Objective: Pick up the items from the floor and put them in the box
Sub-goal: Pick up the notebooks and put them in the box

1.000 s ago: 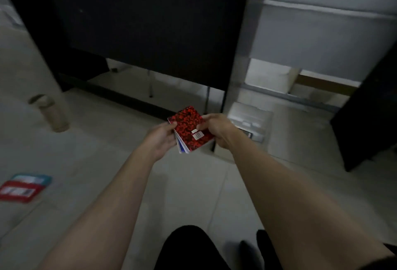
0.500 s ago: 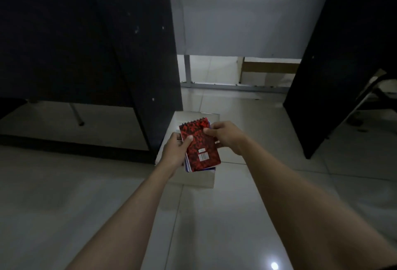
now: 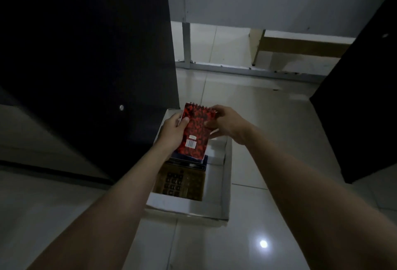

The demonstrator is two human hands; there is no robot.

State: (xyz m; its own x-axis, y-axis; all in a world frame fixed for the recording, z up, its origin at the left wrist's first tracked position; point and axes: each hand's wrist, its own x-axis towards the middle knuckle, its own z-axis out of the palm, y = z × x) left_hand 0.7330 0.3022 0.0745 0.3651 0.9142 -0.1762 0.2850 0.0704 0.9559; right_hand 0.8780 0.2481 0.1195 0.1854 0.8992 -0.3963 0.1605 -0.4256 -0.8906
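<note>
Head view: both hands hold a red-and-black patterned spiral notebook (image 3: 196, 133) above the open white cardboard box (image 3: 226, 186) on the pale tiled floor (image 3: 268, 119). The left hand (image 3: 173, 133) clasps its left edge, the right hand (image 3: 226, 124) pinches the top corner. A brown keypad calculator (image 3: 182, 181) lies inside the box.

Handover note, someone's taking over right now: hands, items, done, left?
Left hand: shut on the notebook stack, holding its left edge.
Right hand: shut on the red notebook, pinching its spiral end.
Stack is held over the white box on the floor, not yet released.
Done: calculator already lies in the box.
Left: lower the notebooks into the box and let go. No other floor items show in this view.
</note>
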